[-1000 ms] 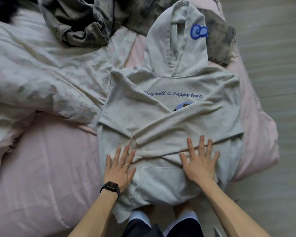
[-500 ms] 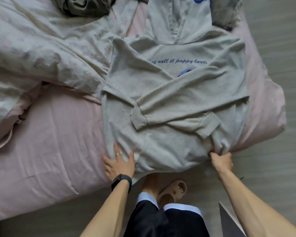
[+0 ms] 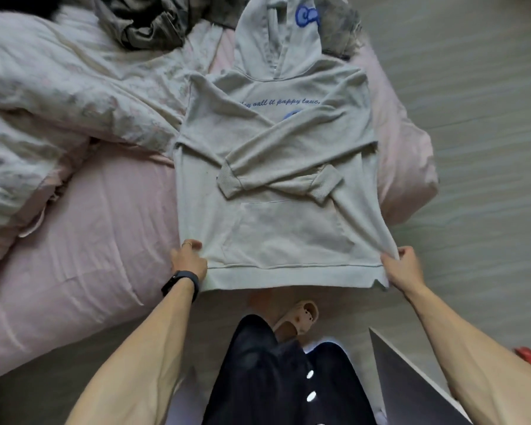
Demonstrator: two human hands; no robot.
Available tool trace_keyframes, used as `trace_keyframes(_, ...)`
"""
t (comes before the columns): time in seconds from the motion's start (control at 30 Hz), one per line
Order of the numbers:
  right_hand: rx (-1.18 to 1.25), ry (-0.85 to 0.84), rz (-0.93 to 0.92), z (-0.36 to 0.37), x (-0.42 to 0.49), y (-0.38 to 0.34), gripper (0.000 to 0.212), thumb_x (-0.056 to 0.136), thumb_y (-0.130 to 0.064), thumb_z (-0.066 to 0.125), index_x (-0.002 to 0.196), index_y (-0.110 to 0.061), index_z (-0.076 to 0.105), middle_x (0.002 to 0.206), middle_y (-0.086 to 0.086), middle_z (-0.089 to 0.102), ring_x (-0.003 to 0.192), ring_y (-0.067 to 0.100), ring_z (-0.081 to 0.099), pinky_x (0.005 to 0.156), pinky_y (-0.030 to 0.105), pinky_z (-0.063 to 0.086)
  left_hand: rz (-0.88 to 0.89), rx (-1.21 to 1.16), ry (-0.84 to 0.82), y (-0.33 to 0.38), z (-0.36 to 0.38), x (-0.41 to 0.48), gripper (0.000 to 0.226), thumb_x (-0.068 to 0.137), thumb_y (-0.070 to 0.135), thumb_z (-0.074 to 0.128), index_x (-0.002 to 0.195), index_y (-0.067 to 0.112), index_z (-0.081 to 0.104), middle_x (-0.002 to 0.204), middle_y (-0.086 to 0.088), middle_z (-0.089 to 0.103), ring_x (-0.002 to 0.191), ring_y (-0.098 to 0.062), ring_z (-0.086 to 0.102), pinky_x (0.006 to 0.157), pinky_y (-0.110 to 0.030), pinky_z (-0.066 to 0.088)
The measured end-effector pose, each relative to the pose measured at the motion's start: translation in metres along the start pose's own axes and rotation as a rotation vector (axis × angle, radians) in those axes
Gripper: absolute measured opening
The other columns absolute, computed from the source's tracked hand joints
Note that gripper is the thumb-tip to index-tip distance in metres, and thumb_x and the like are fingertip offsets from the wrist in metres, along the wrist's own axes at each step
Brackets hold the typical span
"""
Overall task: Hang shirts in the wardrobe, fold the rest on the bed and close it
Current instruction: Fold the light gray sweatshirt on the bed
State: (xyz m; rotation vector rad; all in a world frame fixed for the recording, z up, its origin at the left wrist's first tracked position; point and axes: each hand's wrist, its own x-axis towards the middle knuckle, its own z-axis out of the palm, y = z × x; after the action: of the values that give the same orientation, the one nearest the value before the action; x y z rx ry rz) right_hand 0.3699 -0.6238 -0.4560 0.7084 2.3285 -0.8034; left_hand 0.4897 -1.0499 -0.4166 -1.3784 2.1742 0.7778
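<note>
Head view looks down on the pink-sheeted bed [image 3: 89, 240], which fills the left and middle of the scene. A crumpled white duvet [image 3: 59, 102] is heaped on its far left.

The pale grey cotton hoodie [image 3: 273, 148] lies face up along the right side of the bed. Its hood points to the far end, and both sleeves are crossed over the chest above the front pocket [image 3: 288, 228]. Its hem reaches past the near edge of the mattress. A dark, mottled grey garment [image 3: 144, 29] is bunched at the far end beside the hood.

The left hand [image 3: 188, 261], with a black band [image 3: 180, 282] at its wrist, has its fingers curled on the left hem corner. The right hand [image 3: 403, 268] pinches the right hem corner. Between them the hem is pulled taut.

This looks like the folding step, with the sleeves already in. The next move likely calls for carrying the hem up toward the hood while keeping both corners level, so the sleeves do not slip.

Blue script across the chest reads roughly "call it pappy lauc,"; its first word is partly covered by a sleeve. A blue bow emblem [image 3: 307, 16] sits on the hood.
</note>
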Motion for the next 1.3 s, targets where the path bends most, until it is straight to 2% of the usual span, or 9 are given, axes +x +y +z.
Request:
trace_keyframes(0.37, -0.012, -0.013, -0.205, -0.028, -0.108, -0.031, 0.061, 0.089, -0.004, 0.048, 0.145, -0.028, 0.04, 0.126, 0.018, 0.059, 0.101, 0.037, 0.056, 0.082, 0.034, 0.042, 0.1, -0.029, -0.125, 0.016, -0.032, -0.089, 0.039, 0.091, -0.002, 0.042, 0.105, 0.016, 0.073, 0.124, -0.013, 0.064, 0.104, -0.031, 0.06, 0.085, -0.031, 0.05)
trace_keyframes(0.5, -0.091, 0.014, -0.182, -0.027, -0.121, -0.026, 0.046, 0.098, -0.01, 0.043, 0.138, -0.032, 0.045, 0.108, 0.016, 0.061, 0.074, 0.028, 0.051, 0.07, 0.033, 0.04, 0.194, 0.05, -0.045, 0.009, -0.038, -0.099, 0.033, 0.094, 0.006, 0.044, 0.111, 0.018, 0.069, 0.127, -0.012, 0.064, 0.114, -0.033, 0.058, 0.096, -0.035, 0.048)
trace_keyframes(0.63, -0.215, 0.04, -0.31, -0.036, -0.124, -0.028, 0.028, 0.098, -0.009, 0.044, 0.112, -0.021, 0.065, 0.109, 0.021, 0.064, 0.095, 0.039, 0.058, 0.082, 0.037, 0.046, 0.474, 0.329, 0.041, 0.008, -0.045, -0.099, 0.04, 0.095, 0.009, 0.048, 0.133, 0.014, 0.06, 0.131, -0.013, 0.061, 0.121, -0.034, 0.055, 0.103, -0.038, 0.044)
trace_keyframes(0.73, -0.287, -0.044, -0.402, -0.043, -0.128, -0.032, 0.038, 0.087, -0.006, 0.055, 0.123, -0.013, 0.063, 0.122, 0.014, 0.049, 0.109, 0.037, 0.054, 0.097, 0.039, 0.045, 0.669, 0.708, 0.066, 0.007, -0.053, -0.1, 0.054, 0.092, 0.008, 0.051, 0.144, 0.019, 0.046, 0.135, -0.007, 0.051, 0.122, -0.029, 0.048, 0.099, -0.037, 0.042)
trace_keyframes(0.83, -0.549, -0.041, -0.506, -0.044, -0.131, -0.034, 0.052, 0.079, -0.003, 0.061, 0.129, -0.008, 0.048, 0.118, 0.013, 0.037, 0.101, 0.036, 0.049, 0.086, 0.042, 0.049, 0.762, 0.969, 0.182, 0.007, -0.063, -0.1, 0.04, 0.097, 0.007, 0.047, 0.134, 0.018, 0.053, 0.132, -0.006, 0.05, 0.122, -0.028, 0.047, 0.095, -0.039, 0.04)
trace_keyframes(1.0, -0.832, 0.268, -0.779, -0.067, -0.129, -0.055, 0.015, 0.086, 0.002, 0.061, 0.098, 0.001, 0.069, 0.123, 0.024, 0.056, 0.108, 0.044, 0.055, 0.079, 0.048, 0.049, 0.906, 1.078, 0.268, 0.017, -0.084, -0.089, 0.031, 0.097, 0.009, 0.046, 0.12, 0.019, 0.065, 0.146, -0.005, 0.039, 0.133, -0.027, 0.039, 0.101, -0.042, 0.035)
trace_keyframes(1.07, -0.801, 0.324, -1.012, -0.073, -0.125, -0.066, 0.007, 0.073, 0.009, 0.071, 0.079, 0.005, 0.071, 0.116, 0.026, 0.066, 0.107, 0.046, 0.063, 0.079, 0.05, 0.051, 1.011, 1.046, 0.309, 0.024, -0.094, -0.094, 0.027, 0.09, 0.005, 0.057, 0.109, 0.017, 0.071, 0.121, -0.005, 0.061, 0.115, -0.028, 0.056, 0.095, -0.042, 0.041)
trace_keyframes(1.17, -0.837, 0.186, -0.967, -0.084, -0.122, -0.088, 0.018, 0.083, 0.003, 0.063, 0.1, -0.001, 0.07, 0.099, 0.02, 0.071, 0.096, 0.04, 0.066, 0.076, 0.044, 0.051, 1.048, 0.97, 0.388, 0.035, -0.111, -0.094, 0.027, 0.059, -0.003, 0.082, 0.08, 0.012, 0.075, 0.071, -0.006, 0.066, 0.067, -0.029, 0.064, 0.068, -0.038, 0.052)
trace_keyframes(1.3, -0.822, 0.238, -0.875, -0.106, -0.099, -0.118, 0.025, 0.09, -0.003, 0.056, 0.112, -0.008, 0.067, 0.094, 0.017, 0.07, 0.083, 0.04, 0.067, 0.069, 0.043, 0.049, 0.961, 0.86, 0.471, 0.06, -0.134, -0.073, 0.028, 0.055, -0.009, 0.082, 0.076, 0.007, 0.072, 0.064, -0.012, 0.062, 0.058, -0.033, 0.061, 0.061, -0.04, 0.049)
